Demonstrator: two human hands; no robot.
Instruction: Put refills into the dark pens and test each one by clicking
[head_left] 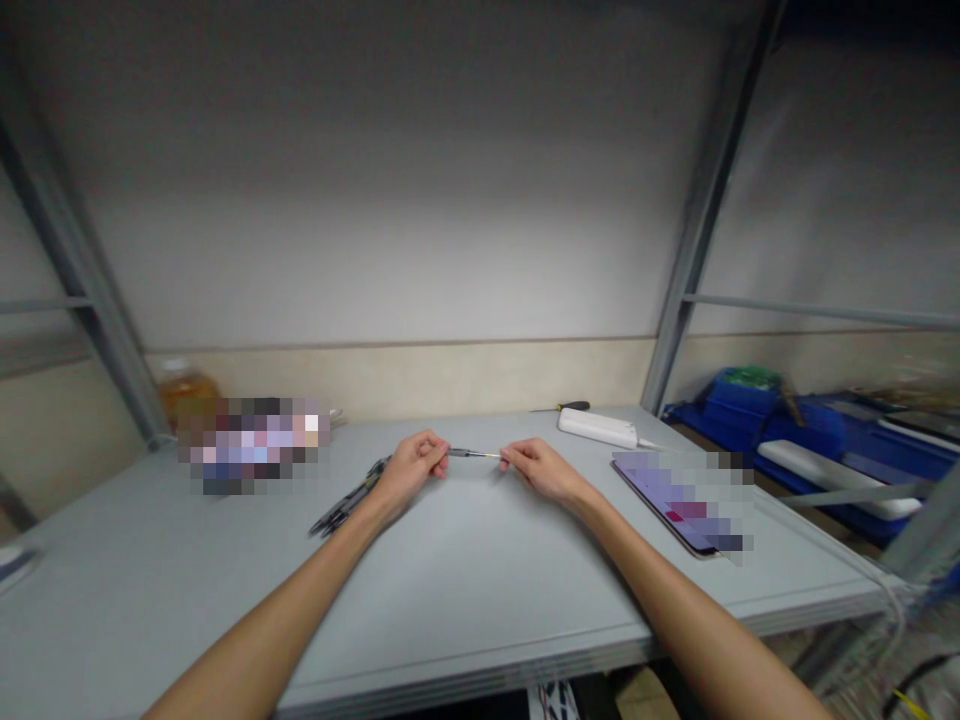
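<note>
A slim pen, dark at its left part and pale or brassy toward the right, stretches level between my two hands above the table. My left hand is closed in a pinch on its dark end. At the other end, the fingertips of my right hand pinch its thin tip. Several dark pens lie in a loose bundle on the table, partly hidden behind my left wrist. The fine details of the held pen are too small to make out.
The grey table carries a white power strip, a screwdriver behind it, and a tablet at right. A blurred-out item and a bottle stand at left. Blue bins sit beyond the right metal post.
</note>
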